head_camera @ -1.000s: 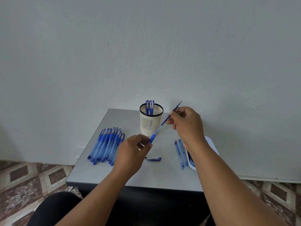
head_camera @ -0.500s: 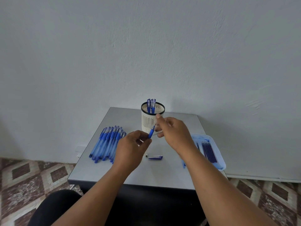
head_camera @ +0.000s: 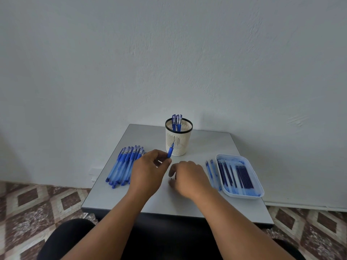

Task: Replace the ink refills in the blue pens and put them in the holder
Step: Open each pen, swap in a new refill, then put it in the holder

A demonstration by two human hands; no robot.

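Observation:
My left hand point(head_camera: 148, 171) grips a blue pen point(head_camera: 170, 151) by its barrel, with the uncapped tip pointing up in front of the cream mesh holder point(head_camera: 178, 145). Three capped blue pens point(head_camera: 176, 121) stand in the holder. My right hand point(head_camera: 189, 177) is down on the grey table point(head_camera: 150, 201), thumb and fingers curled around the small pen cap point(head_camera: 171, 178), which is almost fully hidden under the hand. A pile of several blue pens point(head_camera: 124, 166) lies at the left.
A pale blue tray point(head_camera: 244, 196) at the right holds several dark ink refills point(head_camera: 242, 177). Two thin used refills point(head_camera: 211, 171) lie on the table beside its left rim. The wall is close behind the table; patterned floor tiles surround it.
My right hand left the pen tip and dropped to the table over the loose cap. My left hand kept the pen, now with its refill fully inside.

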